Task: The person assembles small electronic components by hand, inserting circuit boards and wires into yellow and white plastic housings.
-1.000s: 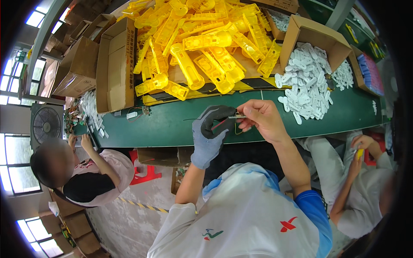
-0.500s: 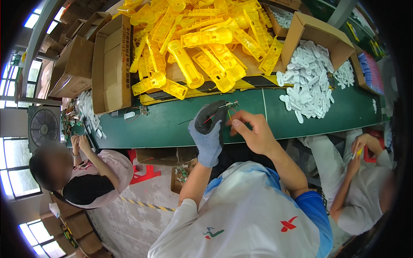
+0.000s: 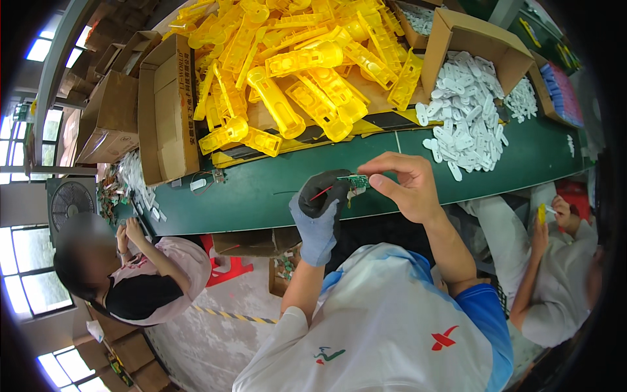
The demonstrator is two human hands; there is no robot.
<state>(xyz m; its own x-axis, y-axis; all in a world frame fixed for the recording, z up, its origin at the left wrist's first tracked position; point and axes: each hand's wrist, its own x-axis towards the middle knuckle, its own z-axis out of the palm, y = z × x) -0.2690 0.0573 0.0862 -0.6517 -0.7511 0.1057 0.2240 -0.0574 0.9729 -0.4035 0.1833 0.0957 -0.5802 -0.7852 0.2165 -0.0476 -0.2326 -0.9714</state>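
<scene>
My left hand (image 3: pixel 317 212), in a grey-blue glove with dark coated fingers, is closed on a small green circuit board (image 3: pixel 356 182) just past the bench's front edge. A red wire shows across the dark glove, and a thin dark wire sticks out to its left. My bare right hand (image 3: pixel 408 186) is at the board's right end, its thumb and forefinger pinched at the edge. A small pale part hangs below the board, partly hidden by the fingers. On the bench to the left lie a white piece (image 3: pixel 198 185) and a small wired board (image 3: pixel 218 175).
Yellow plastic housings (image 3: pixel 281 104) are heaped at the back of the green bench (image 3: pixel 261 202). White plastic pieces (image 3: pixel 467 111) spill from a cardboard box (image 3: pixel 483 36) at right. An open carton (image 3: pixel 160 117) stands left. Co-workers sit on both sides (image 3: pixel 153 281), (image 3: pixel 555 274).
My right hand has moved up from below the board to its right end. The board now shows its green face, and both hands sit slightly lower in the view.
</scene>
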